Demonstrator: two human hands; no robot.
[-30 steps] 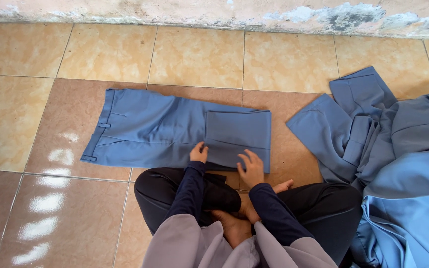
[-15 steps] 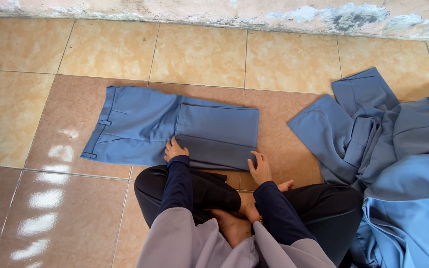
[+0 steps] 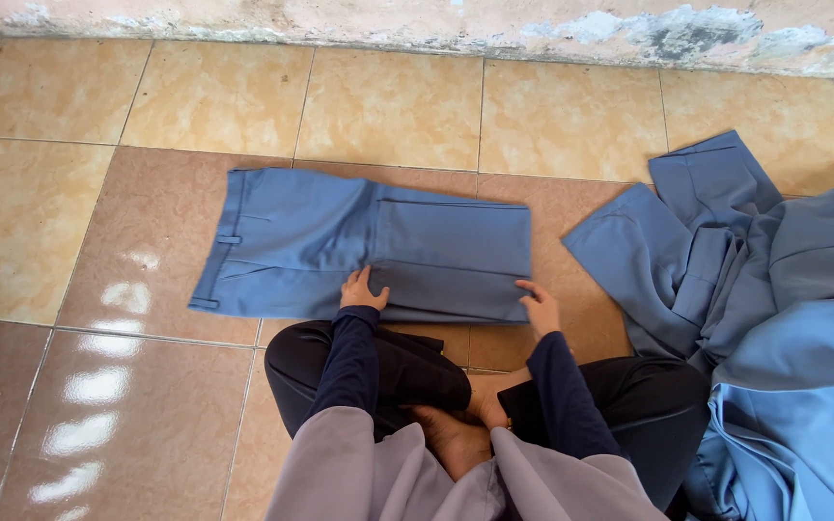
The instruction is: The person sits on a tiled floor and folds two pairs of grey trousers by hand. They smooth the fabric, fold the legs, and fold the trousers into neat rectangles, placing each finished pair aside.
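The folded blue trousers point(image 3: 359, 253) lie flat on the tiled floor point(image 3: 69, 222) in front of my crossed legs, waistband to the left. My left hand point(image 3: 361, 289) rests open on the near edge of the fold; my right hand point(image 3: 539, 307) lies loosely spread at the fold's right corner. I judge both palms should press flat and keep the edges lined up. To the right sits a heap of blue garments point(image 3: 774, 318).

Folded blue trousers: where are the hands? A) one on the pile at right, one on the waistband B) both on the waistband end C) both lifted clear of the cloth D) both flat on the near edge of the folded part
D: the left hand and the right hand lie on the near edge of the folded blue trousers, apart from the loose pile of blue cloth at right.
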